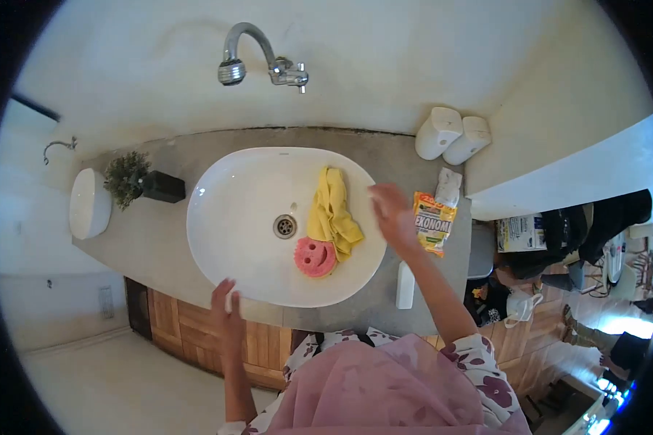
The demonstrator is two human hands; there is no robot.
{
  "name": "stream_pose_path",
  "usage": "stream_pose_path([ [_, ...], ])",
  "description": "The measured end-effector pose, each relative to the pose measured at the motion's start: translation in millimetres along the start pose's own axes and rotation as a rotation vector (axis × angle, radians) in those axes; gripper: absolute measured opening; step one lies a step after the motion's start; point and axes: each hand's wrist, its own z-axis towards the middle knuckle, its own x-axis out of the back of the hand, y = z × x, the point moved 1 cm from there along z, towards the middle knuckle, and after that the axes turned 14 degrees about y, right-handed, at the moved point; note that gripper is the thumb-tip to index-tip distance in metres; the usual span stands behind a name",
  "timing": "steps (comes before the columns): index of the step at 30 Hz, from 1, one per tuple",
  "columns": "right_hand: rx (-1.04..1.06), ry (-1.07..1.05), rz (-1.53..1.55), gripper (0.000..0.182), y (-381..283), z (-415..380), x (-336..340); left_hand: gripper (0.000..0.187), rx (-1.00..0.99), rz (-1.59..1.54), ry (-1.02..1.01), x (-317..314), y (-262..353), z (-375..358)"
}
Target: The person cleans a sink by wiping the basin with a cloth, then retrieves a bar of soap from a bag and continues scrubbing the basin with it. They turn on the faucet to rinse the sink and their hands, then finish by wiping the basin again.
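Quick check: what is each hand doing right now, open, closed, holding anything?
Left hand: open, empty, at the near rim of the sink.
Right hand: open, empty, over the sink's right edge.

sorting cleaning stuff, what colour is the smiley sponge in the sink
Pink; the smiley sponge shows best in the head view.

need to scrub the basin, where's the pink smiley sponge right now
In the head view, the round pink smiley-face sponge lies inside the white oval ceramic basin, right of the metal drain, touching the lower end of the crumpled yellow cloth.
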Motion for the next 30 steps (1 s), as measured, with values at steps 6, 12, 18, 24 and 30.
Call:
stream_pose_path([
  [6,-0.104,-0.164,-0.250,0.057,-72,16,-85,0.023,-0.283,0.163,0.011,-44,19,34],
  [12,0.007,0.009,-0.343,0.057,-33,20,-115,0.034,-0.233,0.242,0.263,-32,-35,95],
  [18,-0.013,0.098,0.171,0.051,-100,66,-78,0.043,0.192,-0.240,0.236,-26,-107,143],
  [24,0.161,0.255,0.041,0.054,-100,93,-180,0.053,0.373,-0.623,0.097,-46,-128,148],
  [30,-0.057,0.596,-0.063,0.055,-123,76,-260,0.061,0.445,-0.683,0.060,-51,-124,148],
])
